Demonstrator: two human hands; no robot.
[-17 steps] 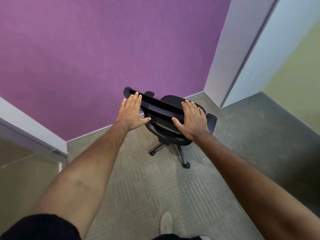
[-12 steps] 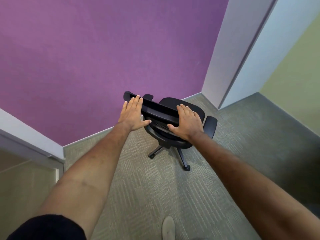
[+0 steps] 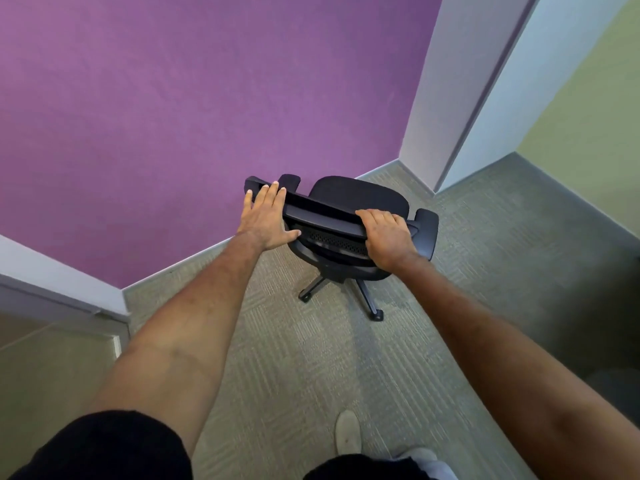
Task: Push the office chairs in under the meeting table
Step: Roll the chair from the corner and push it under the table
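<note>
- The purple wall [image 3: 173, 116] rises just beyond both hands and fills most of the view; a pale pillar [image 3: 460, 81] stands past the right hand, with a green wall [image 3: 595, 109] further out on that side.
- The carpet [image 3: 311, 368] runs from beneath the arms to the foot of the wall. No counter shows anywhere, so the chair probably has to be turned and wheeled away from this corner before it can be tucked in.
- The office chair [image 3: 360, 195] sits directly under the hands, its seat toward the wall and its backrest toward the person; its wheeled legs splay on the carpet below the wrists.
- The left hand [image 3: 265, 220] lies flat on the left end of the backrest top, fingers straight and slightly spread, thumb out to the side. It looks placed to press and steer, not to grip.
- The right hand [image 3: 386, 233] curls over the right end of the same edge, fingers hooked round it, likely to pull that side and swing the chair.
- A pale shoe [image 3: 348, 434] shows on the carpet between the forearms, near the person.
</note>
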